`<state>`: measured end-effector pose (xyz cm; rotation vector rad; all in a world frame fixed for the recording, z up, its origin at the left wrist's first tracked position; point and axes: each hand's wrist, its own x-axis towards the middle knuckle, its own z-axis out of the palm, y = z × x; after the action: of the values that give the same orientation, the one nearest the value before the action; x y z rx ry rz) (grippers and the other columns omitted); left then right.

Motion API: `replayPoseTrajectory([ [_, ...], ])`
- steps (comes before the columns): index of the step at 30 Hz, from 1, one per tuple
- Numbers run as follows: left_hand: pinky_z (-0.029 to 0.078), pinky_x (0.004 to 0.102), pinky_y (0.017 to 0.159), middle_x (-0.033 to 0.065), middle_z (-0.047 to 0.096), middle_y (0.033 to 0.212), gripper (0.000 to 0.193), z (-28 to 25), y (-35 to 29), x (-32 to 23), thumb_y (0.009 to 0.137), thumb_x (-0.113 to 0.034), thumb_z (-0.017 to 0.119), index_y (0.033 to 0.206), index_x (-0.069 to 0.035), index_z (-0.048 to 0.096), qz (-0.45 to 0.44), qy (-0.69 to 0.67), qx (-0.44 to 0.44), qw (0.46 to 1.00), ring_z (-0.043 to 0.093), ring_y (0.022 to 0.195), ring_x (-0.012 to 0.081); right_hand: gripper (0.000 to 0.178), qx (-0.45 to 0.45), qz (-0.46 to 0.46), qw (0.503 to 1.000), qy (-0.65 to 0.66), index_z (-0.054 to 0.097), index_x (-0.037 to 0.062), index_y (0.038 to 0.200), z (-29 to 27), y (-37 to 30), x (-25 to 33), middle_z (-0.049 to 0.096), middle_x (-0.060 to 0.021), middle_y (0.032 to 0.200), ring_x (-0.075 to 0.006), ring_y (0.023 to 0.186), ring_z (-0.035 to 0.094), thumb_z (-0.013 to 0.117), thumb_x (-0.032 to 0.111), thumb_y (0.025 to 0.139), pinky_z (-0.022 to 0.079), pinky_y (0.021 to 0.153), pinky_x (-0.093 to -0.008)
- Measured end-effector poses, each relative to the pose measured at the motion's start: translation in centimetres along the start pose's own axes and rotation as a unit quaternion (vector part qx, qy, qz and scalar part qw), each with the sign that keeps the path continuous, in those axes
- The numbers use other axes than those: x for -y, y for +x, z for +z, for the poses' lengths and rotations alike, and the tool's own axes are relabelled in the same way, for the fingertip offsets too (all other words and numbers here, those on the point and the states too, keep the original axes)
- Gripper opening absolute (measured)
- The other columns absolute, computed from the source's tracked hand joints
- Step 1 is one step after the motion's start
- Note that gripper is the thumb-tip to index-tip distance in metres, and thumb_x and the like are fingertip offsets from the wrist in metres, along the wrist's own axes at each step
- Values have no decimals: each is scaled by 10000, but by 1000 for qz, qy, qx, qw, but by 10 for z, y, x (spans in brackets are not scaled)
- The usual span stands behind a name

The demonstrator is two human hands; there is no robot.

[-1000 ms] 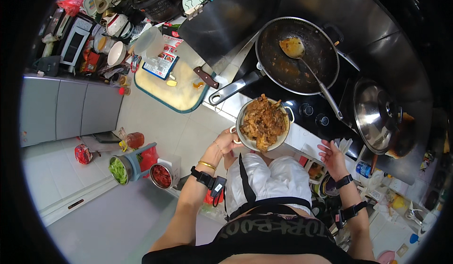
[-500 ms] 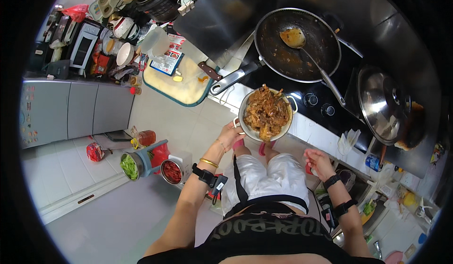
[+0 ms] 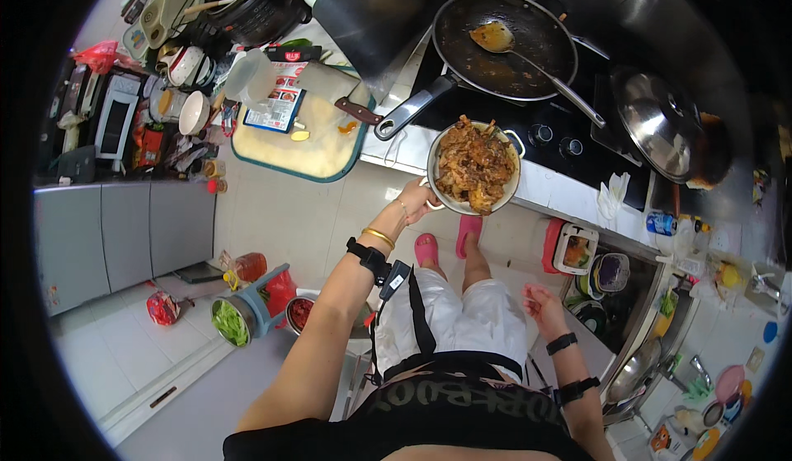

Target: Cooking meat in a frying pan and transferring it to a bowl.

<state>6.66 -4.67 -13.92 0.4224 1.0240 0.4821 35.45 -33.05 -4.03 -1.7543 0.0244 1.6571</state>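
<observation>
My left hand [image 3: 415, 200] is closed on a side handle of a white two-handled bowl [image 3: 516, 182], held at the edge of the counter. Browned pieces of cooked meat [image 3: 474, 164] in sauce fill the bowl, heaped above its rim. My right hand [image 3: 544, 306] hangs beside my white shorts, its fingers loosely bent and apart, with nothing visible in it. Beyond the bowl a dark frying pan [image 3: 470, 65] rests on the black stove, streaked with sauce. A metal ladle [image 3: 536, 69] lies in it, its handle reaching over the rim.
Left of the pan is a cutting board [image 3: 330, 157] with a brown-handled knife [image 3: 360, 112] on it. A domed metal lid [image 3: 652, 123] stands at the stove's right. Bowls of chopped greens [image 3: 231, 322] and red pieces [image 3: 299, 316] are low on the left. An open drawer [image 3: 606, 296] holds dishes on the right.
The bowl has shifted slightly to the right and away from my body, still held by my left hand. My right hand has moved a little lower. The whole view has shifted somewhat.
</observation>
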Motion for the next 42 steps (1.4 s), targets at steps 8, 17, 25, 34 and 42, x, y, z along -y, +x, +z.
replayPoseTrajectory([
  [8,509,547,946,179,480,1240,623,12,-7,-8,692,225,314,1276,17,379,16,-57,19,998,531,1132,344,219,-49,-9,993,104,616,50,1086,7,-24,-53,671,-43,935,-117,726,610,573,202,935,485,640,-222],
  [17,548,502,892,142,558,1044,423,26,-78,22,710,166,376,1111,66,467,44,-109,-11,993,595,967,252,220,-39,-26,995,84,614,57,1084,-20,-38,-49,658,-37,958,-110,751,603,556,216,944,482,664,-220],
  [25,541,402,913,160,600,1050,358,54,-172,47,730,144,411,1071,81,498,105,-106,-73,986,621,951,277,263,54,-25,998,1,608,50,1118,-58,-8,-26,652,-27,982,-97,765,591,577,242,940,469,681,-222],
  [34,539,382,859,122,595,966,308,173,-264,159,713,141,449,1003,68,525,163,-184,-156,957,619,911,244,570,440,-100,891,-37,376,39,1384,-59,-22,35,462,-114,1335,-203,1176,488,619,129,877,416,970,-339],
  [42,526,321,815,130,620,1017,353,222,-296,188,719,135,478,1059,67,543,181,-224,-160,944,631,905,221,817,530,-3,847,38,266,34,1422,-57,-54,54,390,-130,1399,-276,1298,392,734,219,778,348,1064,-451],
])
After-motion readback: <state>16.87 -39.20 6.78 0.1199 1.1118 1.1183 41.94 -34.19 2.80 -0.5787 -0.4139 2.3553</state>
